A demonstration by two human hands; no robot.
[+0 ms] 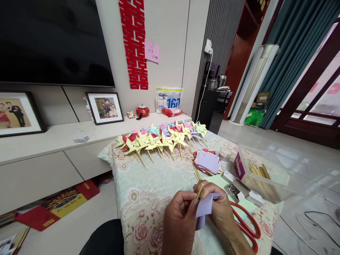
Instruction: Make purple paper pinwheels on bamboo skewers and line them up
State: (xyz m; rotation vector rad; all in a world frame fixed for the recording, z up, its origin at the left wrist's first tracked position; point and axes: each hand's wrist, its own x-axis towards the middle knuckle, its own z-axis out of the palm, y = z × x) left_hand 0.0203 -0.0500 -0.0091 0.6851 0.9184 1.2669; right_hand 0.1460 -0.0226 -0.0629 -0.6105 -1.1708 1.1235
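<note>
My left hand (181, 211) pinches a short-looking end of a wooden stick (200, 191) between thumb and forefinger. Pressed up against it, my right hand (219, 205) has its fingers closed on a sheet of light purple paper (205, 207), which bends and curls between both hands. The stick's lower part is hidden by the paper and fingers. Red-handled scissors (248, 226) lie beside my right wrist, on pale green paper (216, 181). Just beyond my hands sits a stack of cut coloured paper squares (207, 161), and a small open box of metal pins (233, 191) is to the right.
Several finished paper pinwheels (162, 141) on sticks lie along the far side of the cloth-covered table (148, 177). A clear plastic bin (281, 177) holds wooden sticks (262, 177) at the right. A round clear jar (225, 154) stands near the paper stack. A white cabinet (87, 150) runs behind.
</note>
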